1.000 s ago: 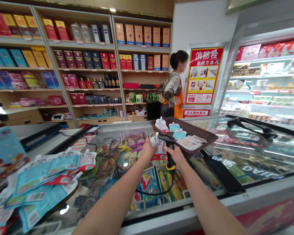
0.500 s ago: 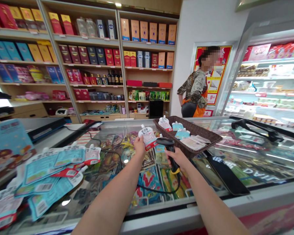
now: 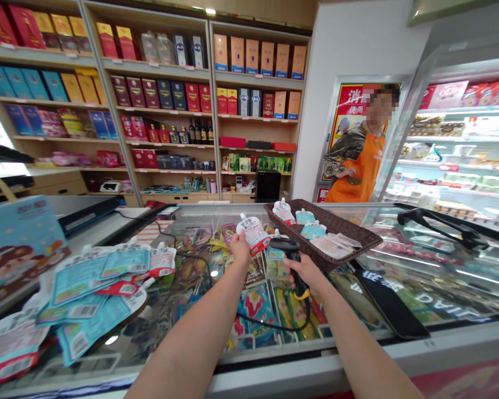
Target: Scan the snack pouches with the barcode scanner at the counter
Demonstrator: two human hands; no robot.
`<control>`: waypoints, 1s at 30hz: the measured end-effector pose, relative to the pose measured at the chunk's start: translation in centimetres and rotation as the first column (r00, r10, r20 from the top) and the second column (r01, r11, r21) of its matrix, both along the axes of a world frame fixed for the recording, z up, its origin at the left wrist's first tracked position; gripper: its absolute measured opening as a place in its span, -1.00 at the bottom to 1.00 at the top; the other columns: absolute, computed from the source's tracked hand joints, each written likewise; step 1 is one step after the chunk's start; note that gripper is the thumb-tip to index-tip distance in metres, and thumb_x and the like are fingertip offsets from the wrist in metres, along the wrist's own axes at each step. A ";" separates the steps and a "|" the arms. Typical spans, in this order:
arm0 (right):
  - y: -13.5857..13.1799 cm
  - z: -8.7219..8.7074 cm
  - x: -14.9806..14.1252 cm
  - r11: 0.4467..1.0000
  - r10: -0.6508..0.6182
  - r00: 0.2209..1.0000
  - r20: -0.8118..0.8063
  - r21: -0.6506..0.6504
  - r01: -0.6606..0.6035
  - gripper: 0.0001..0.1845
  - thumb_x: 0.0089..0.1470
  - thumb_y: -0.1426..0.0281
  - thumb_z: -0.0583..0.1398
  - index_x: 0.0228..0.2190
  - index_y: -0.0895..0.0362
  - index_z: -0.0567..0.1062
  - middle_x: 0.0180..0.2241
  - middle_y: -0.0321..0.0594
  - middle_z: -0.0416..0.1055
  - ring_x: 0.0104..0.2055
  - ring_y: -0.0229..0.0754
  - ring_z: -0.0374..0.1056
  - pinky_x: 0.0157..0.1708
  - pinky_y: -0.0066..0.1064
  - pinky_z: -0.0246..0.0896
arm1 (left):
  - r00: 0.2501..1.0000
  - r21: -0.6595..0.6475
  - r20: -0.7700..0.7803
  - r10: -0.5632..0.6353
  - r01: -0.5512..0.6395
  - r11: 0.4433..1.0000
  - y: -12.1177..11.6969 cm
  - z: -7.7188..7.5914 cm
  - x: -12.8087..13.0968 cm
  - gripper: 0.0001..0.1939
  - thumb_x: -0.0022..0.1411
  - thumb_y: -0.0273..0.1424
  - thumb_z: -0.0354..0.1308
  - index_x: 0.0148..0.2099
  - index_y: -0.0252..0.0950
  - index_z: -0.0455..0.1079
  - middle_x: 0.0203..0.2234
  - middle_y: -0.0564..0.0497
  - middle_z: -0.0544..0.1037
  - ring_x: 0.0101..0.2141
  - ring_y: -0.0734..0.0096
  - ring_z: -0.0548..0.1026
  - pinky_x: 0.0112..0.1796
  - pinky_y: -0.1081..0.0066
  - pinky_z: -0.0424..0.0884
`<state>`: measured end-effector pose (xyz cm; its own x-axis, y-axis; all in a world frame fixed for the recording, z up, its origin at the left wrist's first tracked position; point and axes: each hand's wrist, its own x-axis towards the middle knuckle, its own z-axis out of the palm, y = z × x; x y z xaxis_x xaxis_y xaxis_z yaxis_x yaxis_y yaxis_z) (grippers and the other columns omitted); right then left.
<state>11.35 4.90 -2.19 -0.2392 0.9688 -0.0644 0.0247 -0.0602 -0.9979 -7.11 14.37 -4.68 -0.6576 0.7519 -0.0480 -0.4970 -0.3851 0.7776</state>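
Note:
My left hand [image 3: 240, 247] is closed on a white spouted pouch [image 3: 252, 232] with a red bottom band, held upright above the glass lid of a chest freezer [image 3: 399, 244]. Just to its right, my right hand [image 3: 305, 271] grips the handle of a black barcode scanner [image 3: 290, 256], whose head sits close beside the pouch. A black cable hangs from the scanner in a loop. Behind both hands a brown wicker basket [image 3: 349, 235] rests on the glass with several similar pouches in it.
A heap of blue and white pouches [image 3: 83, 288] lies on the glass at the left beside a blue printed box [image 3: 19, 238]. A dark phone [image 3: 388, 302] lies on the glass at the right. A person in an orange apron [image 3: 357, 163] stands behind the freezer. Shelves of boxes line the back wall.
My left hand has lifted the pouch up and away from the scanner head. The person in the apron has walked to the right and turned. The view has drifted slightly.

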 end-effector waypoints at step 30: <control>-1.3 1.9 -7.7 0.956 0.285 0.952 -0.110 -0.037 -0.290 -0.65 -0.14 0.16 0.31 -0.54 0.13 0.31 -0.73 -0.41 0.26 -0.74 -0.36 0.17 -0.73 -0.52 0.14 | 0.964 -0.075 -0.267 0.009 -0.030 0.997 -3.4 2.0 -11.3 -0.76 -0.06 -0.29 0.28 -0.50 -0.37 0.38 -0.67 0.09 0.39 -0.61 0.50 0.36 -0.44 0.40 0.36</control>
<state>3.62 3.58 -0.33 -0.5148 0.8542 -0.0731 -0.0532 -0.1170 -0.9917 -18.37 10.95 -2.64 -0.6691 0.7396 0.0730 -0.2608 -0.3257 0.9088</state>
